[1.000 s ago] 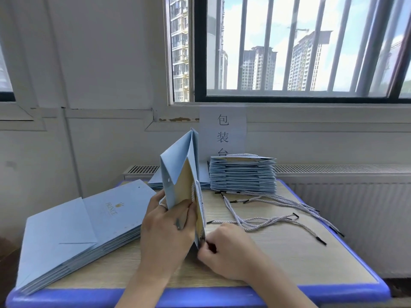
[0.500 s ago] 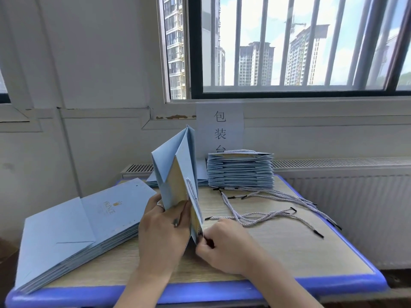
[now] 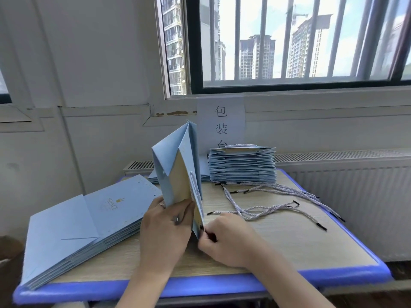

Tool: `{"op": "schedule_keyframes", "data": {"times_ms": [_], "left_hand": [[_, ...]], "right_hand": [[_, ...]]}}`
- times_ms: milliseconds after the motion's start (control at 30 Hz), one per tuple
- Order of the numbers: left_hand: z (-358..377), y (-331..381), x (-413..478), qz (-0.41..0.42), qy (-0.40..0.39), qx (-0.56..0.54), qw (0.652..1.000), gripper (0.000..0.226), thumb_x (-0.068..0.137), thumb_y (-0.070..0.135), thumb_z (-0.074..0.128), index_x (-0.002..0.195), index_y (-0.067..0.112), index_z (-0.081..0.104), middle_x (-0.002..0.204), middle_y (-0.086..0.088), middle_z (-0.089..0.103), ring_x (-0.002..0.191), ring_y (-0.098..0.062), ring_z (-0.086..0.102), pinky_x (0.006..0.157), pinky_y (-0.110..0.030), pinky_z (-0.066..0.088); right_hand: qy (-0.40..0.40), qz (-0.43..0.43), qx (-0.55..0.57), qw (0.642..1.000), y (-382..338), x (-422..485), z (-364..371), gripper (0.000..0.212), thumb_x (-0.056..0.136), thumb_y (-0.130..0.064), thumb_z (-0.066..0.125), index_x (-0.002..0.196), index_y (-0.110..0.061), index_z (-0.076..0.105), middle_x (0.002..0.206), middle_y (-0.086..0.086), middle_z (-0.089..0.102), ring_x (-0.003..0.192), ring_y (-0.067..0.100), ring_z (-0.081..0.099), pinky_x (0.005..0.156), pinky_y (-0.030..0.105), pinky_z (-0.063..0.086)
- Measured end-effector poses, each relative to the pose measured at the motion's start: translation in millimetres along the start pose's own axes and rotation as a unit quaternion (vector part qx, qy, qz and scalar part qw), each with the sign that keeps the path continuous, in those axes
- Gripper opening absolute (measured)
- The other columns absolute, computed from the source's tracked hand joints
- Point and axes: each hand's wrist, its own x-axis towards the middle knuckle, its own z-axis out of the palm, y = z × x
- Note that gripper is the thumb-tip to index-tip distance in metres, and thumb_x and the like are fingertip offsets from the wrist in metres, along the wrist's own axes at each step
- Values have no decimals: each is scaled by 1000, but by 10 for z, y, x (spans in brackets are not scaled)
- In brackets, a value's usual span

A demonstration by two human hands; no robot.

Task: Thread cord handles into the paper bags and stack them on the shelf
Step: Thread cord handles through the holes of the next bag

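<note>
At table [image 3: 289,241] center, paper bag [image 3: 175,174] stands upright, half open. Left hand [image 3: 166,232] grips its near edge, fingers curled round the paper. Right hand [image 3: 226,238] pinches a black cord tip [image 3: 210,236] at the bag's lower edge. Loose cords [image 3: 266,207] at 2 o'clock, flat bags [image 3: 89,218] at 9 o'clock.

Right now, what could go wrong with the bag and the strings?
The right hand pinches a cord at the edge of the bag; a hard tug might tear the paper. The loose cords lie tangled toward the right edge of the table, so an arm could sweep them off. The left stack reaches the left edge and could slide if bumped.
</note>
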Motion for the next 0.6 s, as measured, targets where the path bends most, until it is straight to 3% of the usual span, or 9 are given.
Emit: {"op": "schedule_keyframes", "data": {"times_ms": [167,300,433,500,600], "left_hand": [[-24,39,-21,0,-4,-3,1000,31,79,48,52,78,33,79,72,-3,67,69,-22,63,62,-36,52],[-11,20,-11,49,8,56,997,39,79,44,55,55,18,72,52,1,63,48,-23,59,48,-34,48],[-44,-10,16,58,9,87,994,42,80,42,55,48,17,64,45,1,57,42,-23,52,41,-31,40],[-84,29,17,44,8,79,996,39,76,39,52,46,15,60,42,-1,51,41,-24,47,41,-32,36],[-190,155,61,52,-1,74,996,33,75,31,57,47,13,62,42,0,43,40,-21,39,42,-28,32]], "right_hand": [[-4,-4,14,1000,12,-7,-5,45,87,-36,46,52,-12,31,47,-1,32,47,12,31,52,31,33],[12,-8,36,999,49,-8,22,47,78,-49,30,53,-10,34,46,1,33,47,15,34,51,30,28],[30,-23,54,998,74,-21,54,53,87,-50,45,53,-10,34,47,4,34,50,18,35,51,33,30],[34,-33,67,997,70,-40,12,60,88,-59,47,55,-10,38,49,5,35,52,20,37,54,36,33],[60,-36,188,980,81,-116,-140,62,91,-60,48,55,-11,35,52,6,30,49,14,29,52,37,26]]}}
